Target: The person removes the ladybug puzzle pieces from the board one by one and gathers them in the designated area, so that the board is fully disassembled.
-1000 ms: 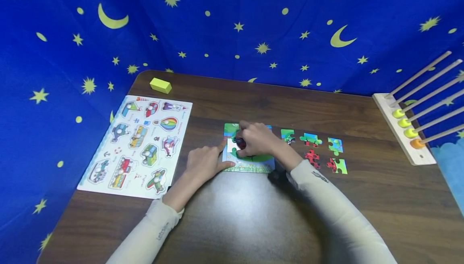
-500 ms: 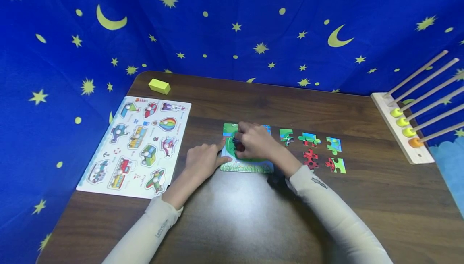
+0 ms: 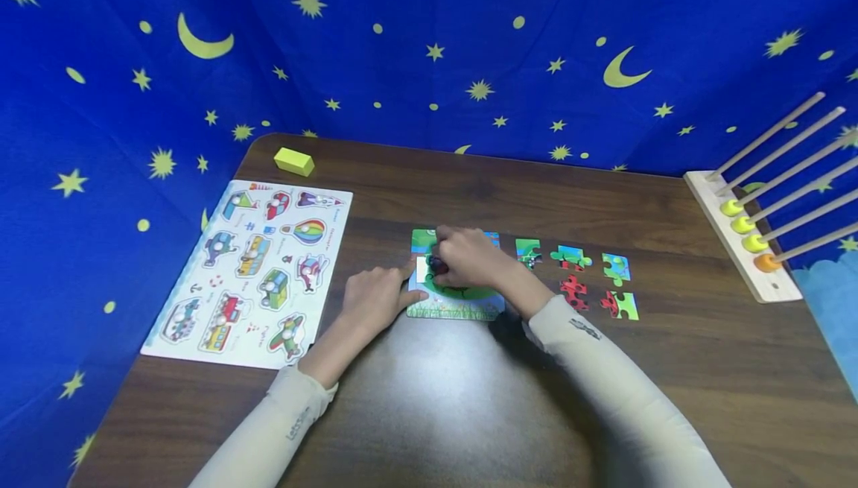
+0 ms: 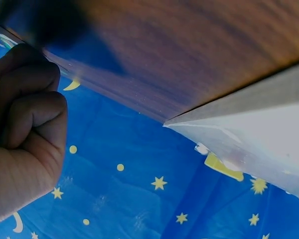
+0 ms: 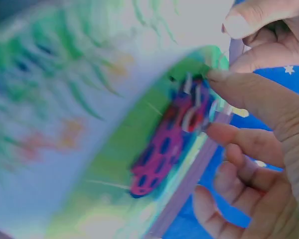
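A small jigsaw puzzle board [image 3: 462, 312] with a ladybug on a green leaf lies on the table. My right hand [image 3: 469, 257] is over it, thumb and index finger pinching a puzzle piece [image 5: 194, 102] that bears the dark ladybug head. Left of that piece, a white patch [image 3: 421, 270] of bare backing shows. My left hand [image 3: 374, 296] grips the board's left edge between thumb and index finger. Its other fingers are curled in the left wrist view. The right hand hides the board's upper middle.
Several loose puzzle pieces [image 3: 573, 293] lie right of the board. A white peg puzzle [image 3: 251, 272] with vehicle pictures is at the left, a yellow block [image 3: 293, 162] behind it. At the far right stands a wooden rod stand [image 3: 777, 290] with rings. A blue star curtain [image 3: 402, 63] backs the table.
The white patch at the board's left was visible, then covered by the pinched piece, and shows again now. The right hand shifted slightly, while the left hand stays at the board's edge.
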A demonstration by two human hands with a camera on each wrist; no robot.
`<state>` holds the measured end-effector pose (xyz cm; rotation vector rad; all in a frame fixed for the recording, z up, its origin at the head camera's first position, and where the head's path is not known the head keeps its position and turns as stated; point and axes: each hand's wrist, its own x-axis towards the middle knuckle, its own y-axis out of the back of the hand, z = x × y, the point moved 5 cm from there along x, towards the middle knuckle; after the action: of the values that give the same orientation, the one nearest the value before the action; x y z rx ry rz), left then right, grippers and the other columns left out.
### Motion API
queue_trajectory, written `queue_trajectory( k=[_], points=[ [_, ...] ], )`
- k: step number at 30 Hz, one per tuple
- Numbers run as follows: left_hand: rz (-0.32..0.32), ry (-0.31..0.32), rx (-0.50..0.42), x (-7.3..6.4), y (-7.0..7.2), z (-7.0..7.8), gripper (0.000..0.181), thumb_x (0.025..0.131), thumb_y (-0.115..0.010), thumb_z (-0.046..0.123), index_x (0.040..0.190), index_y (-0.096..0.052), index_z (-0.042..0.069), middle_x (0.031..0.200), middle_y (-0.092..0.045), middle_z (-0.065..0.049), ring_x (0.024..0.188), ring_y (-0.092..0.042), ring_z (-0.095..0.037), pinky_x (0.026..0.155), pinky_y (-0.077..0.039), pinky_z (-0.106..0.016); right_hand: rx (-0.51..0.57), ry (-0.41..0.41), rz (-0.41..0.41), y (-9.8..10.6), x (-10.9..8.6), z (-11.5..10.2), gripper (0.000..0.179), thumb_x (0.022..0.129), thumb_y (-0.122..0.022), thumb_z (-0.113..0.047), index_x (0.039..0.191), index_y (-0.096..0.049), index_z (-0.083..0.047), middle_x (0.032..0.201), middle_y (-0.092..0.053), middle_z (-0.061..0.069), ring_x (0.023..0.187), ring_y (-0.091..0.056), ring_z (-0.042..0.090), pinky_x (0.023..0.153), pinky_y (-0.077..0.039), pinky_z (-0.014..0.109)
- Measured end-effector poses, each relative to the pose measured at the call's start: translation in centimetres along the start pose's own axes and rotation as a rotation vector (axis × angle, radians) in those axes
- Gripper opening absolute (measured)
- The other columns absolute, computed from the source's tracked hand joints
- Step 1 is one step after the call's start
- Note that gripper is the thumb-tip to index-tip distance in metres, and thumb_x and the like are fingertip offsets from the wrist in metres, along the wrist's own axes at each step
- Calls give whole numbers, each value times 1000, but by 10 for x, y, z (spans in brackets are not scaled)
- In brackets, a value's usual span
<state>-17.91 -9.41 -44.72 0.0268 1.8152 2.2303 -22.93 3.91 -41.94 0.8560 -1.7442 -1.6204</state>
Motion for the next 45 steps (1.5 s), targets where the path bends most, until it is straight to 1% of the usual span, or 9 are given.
queue_trajectory(
  k=[5,8,11,21,27,30,33,40,45],
  points=[
    [5,-1,2,1,-1,1,72,87,-63,62,148,-47,27,64,-63,-10,51,-51,-19,45,-37,-34,34,-60,-167,3,12,2,30,80,-81,-33,71,-61,-14,83,-57,2,64,-45,14,57,-42,32],
    [2,1,0,1,0,1,73,87,-63,62,148,-46,26,57,-55,-6,49,-48,-18,44,-35,-33,10,-91,-244,3,19,2,31,79,-81,-34,70,-57,-15,81,-57,0,69,-49,16,62,-46,36],
    [1,-1,-4,1,0,1,73,87,-64,61,148,-46,26,55,-51,-4,49,-46,-17,43,-35,-33,-5,-86,-273,2,22,2,31,77,-81,-36,71,-58,-16,83,-59,0,73,-53,18,66,-50,40],
    [-17,11,-18,2,-2,1,72,87,-63,62,148,-46,27,64,-62,-9,52,-51,-19,46,-37,-34,84,-13,-171,-6,18,10,33,71,-79,-36,60,-54,-18,57,-46,-7,64,-42,13,55,-35,30],
    [-21,12,-10,2,-3,0,73,88,-63,62,149,-44,28,61,-59,-7,52,-49,-18,46,-36,-33,99,8,-48,-5,7,10,23,70,-77,-35,73,-69,-14,83,-61,4,64,-49,14,55,-41,32],
    [-19,13,-5,2,-2,-1,72,88,-63,61,149,-44,27,57,-55,-6,50,-46,-17,45,-34,-33,100,-2,14,-2,1,13,28,72,-78,-35,84,-75,-11,95,-63,9,67,-53,15,56,-46,33],
    [-18,11,-6,2,0,0,72,88,-63,61,149,-45,27,60,-58,-8,51,-47,-17,45,-34,-32,98,-26,49,4,-6,19,36,74,-80,-37,95,-77,-8,100,-64,11,67,-56,16,59,-50,34],
    [-5,-6,-10,2,0,1,72,89,-64,60,149,-46,25,91,-73,-16,57,-56,-21,48,-38,-35,78,-68,26,20,-35,34,40,75,-82,-37,103,-78,-8,99,-60,8,64,-48,14,58,-43,34],
    [2,-7,-15,2,-1,1,71,89,-64,58,148,-47,24,93,-74,-19,57,-55,-20,48,-39,-34,43,-124,8,24,-67,51,46,74,-83,-38,106,-77,-6,105,-62,12,65,-49,16,60,-44,36]
  ],
)
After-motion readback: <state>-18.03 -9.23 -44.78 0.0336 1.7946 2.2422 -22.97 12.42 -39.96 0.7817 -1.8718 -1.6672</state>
